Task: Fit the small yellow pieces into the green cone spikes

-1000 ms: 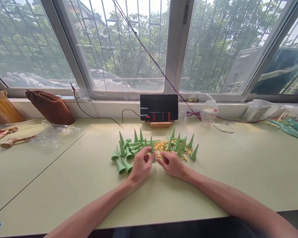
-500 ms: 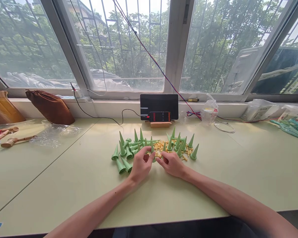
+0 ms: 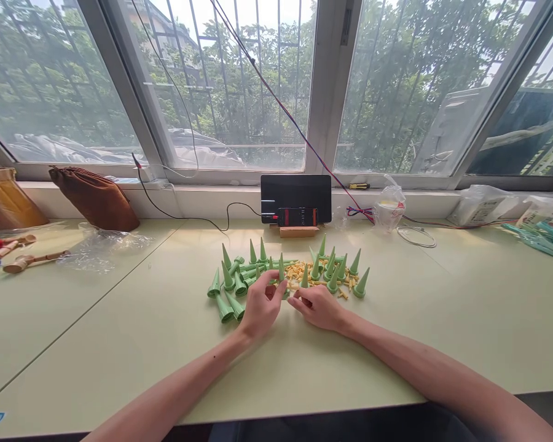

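Hardly anything has shifted since the earlier frames: both hands stay together at the 6 o'clock edge of the pile, their fingers only slightly rearranged. The left hand [image 3: 262, 305] is curled, with thumb and forefinger closed on the lower end of a green cone [image 3: 281, 269] that stands tip-up just above the knuckles. The right hand [image 3: 321, 307] is also curled, its fingertips drawn together just beside that cone's base; whether it grips one of the small parts I cannot tell.

Around them, the other green cones [image 3: 233, 283] spread over the bench [image 3: 166, 350]. Some lie flat at 9 o'clock of the hands, and others stand upright from 12 round to 2 o'clock. Small yellow pieces [image 3: 299, 270] lie scattered among them at 12 o'clock, touching several cones.

Further out at 12 o'clock, a phone [image 3: 297, 216] rests on a wooden stand in front of a black screen [image 3: 295, 191] by the window sill. At 10 o'clock sit a brown pouch [image 3: 94, 199] and crumpled clear plastic [image 3: 99, 248], with wooden toys [image 3: 30, 262] at 9 o'clock, well apart from the pile. At 1 o'clock is a plastic bag [image 3: 389, 209] beside a coiled white cable [image 3: 415, 237], and teal items [image 3: 546, 236] lie at 2 o'clock by the right edge
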A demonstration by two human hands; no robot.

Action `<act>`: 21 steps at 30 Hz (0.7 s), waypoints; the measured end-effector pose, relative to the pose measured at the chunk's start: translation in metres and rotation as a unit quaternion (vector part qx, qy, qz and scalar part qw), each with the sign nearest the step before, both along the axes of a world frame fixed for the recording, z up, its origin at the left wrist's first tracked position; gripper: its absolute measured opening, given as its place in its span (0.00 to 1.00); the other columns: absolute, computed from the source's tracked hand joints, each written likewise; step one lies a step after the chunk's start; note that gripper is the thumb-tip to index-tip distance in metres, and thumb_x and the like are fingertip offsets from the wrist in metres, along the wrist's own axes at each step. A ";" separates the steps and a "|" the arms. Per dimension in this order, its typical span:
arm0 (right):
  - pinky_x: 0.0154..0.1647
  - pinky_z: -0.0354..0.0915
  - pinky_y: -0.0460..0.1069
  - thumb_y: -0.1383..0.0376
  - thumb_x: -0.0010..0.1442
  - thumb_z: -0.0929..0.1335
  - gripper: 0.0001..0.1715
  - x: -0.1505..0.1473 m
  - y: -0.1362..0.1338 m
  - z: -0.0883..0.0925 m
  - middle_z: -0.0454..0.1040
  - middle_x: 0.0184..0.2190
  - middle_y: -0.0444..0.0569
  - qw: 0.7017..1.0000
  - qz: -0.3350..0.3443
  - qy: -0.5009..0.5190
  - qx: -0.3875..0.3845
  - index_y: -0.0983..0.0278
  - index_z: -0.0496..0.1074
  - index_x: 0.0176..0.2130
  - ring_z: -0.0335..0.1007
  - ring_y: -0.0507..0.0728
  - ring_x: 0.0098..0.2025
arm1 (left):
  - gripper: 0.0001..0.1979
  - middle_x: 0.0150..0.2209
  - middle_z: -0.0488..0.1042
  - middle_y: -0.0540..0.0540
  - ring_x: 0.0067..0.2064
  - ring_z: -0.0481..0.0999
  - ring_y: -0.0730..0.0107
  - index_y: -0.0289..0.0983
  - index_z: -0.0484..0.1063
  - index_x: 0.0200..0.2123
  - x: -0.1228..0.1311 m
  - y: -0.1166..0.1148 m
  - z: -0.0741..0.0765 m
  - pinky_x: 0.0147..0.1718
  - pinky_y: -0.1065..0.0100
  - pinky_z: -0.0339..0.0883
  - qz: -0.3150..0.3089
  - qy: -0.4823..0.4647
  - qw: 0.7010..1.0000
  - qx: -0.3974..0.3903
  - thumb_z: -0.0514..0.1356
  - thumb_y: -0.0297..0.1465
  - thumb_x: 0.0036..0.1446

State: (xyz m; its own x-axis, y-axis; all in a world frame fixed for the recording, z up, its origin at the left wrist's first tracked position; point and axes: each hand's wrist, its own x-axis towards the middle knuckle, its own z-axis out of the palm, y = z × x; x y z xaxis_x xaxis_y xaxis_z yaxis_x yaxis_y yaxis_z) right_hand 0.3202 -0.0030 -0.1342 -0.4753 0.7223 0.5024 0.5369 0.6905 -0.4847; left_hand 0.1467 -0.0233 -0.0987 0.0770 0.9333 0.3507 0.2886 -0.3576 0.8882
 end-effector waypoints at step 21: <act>0.25 0.55 0.43 0.57 0.67 0.62 0.18 0.000 -0.003 0.001 0.60 0.16 0.36 0.997 -0.030 0.063 -0.009 0.66 0.71 0.48 0.54 0.48 0.19 | 0.10 0.21 0.64 0.54 0.18 0.59 0.78 0.38 0.68 0.40 -0.002 0.001 -0.003 0.17 0.73 0.53 0.000 0.022 1.000 0.000 0.57 0.39 0.61</act>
